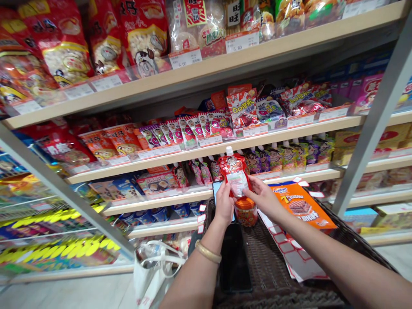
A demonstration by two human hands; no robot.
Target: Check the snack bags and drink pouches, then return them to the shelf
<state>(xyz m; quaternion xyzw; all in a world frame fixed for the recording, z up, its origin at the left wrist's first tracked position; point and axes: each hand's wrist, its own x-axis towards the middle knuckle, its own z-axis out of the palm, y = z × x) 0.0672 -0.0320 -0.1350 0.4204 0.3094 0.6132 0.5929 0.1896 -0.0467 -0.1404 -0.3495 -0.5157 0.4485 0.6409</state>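
A red spouted jelly pouch (236, 175) with a white cap stands upright between my two hands. My left hand (223, 207) grips its lower left side, and my right hand (262, 196) pinches its right edge. Just below the pouch, a clear tub with an orange-red lid (246, 210) sits in a dark woven basket (265, 266). A black phone (235, 257) lies in the basket near my left forearm. Behind my left hand shows part of a light-blue-screened, dark-edged flat thing (217, 187). Under my right forearm are an orange snack bag (302, 205) and white-and-red printed sheets (299, 253).
Shelves (180, 192) ahead hold snack bags, candy packets and several spouted pouches (286, 156). Grey metal posts (370, 111) slant at both sides. A white bag (154, 270) rests on the floor left of the basket. Red snack bags (144, 38) line the top shelf.
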